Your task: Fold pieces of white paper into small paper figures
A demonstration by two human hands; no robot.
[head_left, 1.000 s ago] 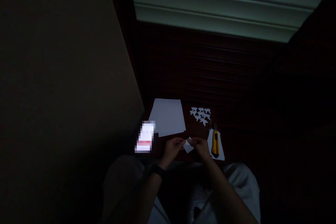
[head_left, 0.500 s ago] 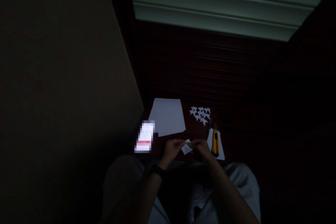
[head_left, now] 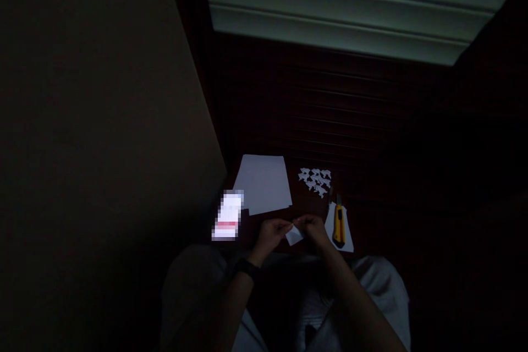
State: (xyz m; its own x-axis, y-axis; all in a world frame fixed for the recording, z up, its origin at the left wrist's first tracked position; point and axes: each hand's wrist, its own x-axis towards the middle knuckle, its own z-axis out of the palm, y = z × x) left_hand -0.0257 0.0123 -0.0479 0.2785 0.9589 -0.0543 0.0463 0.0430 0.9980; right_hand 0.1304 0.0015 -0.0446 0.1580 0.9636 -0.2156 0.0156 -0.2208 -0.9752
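Note:
Between my two hands is a small folded piece of white paper [head_left: 294, 237], held near its top edge over the dark table. My left hand [head_left: 271, 234], a dark band on its wrist, pinches the upper left of the paper. From the other side my right hand [head_left: 312, 229] pinches the top of it, fingertips close to those of the left. Just right of that hand lies a yellow utility knife [head_left: 339, 225] on a stack of small white paper [head_left: 348, 242]. Several small folded white paper shapes [head_left: 315, 180] lie in a cluster beyond my hands.
Large white sheets [head_left: 264, 184] lie at the back left of the small table. A lit, blurred-out phone-like screen [head_left: 229, 215] overlaps their left corner. A plain wall panel [head_left: 124, 121] stands close on the left, and dark slats [head_left: 342, 104] rise behind the table.
My right fingers have shifted slightly left and inward over the paper's top edge, covering its upper corner. The left hand stays nearly where it was.

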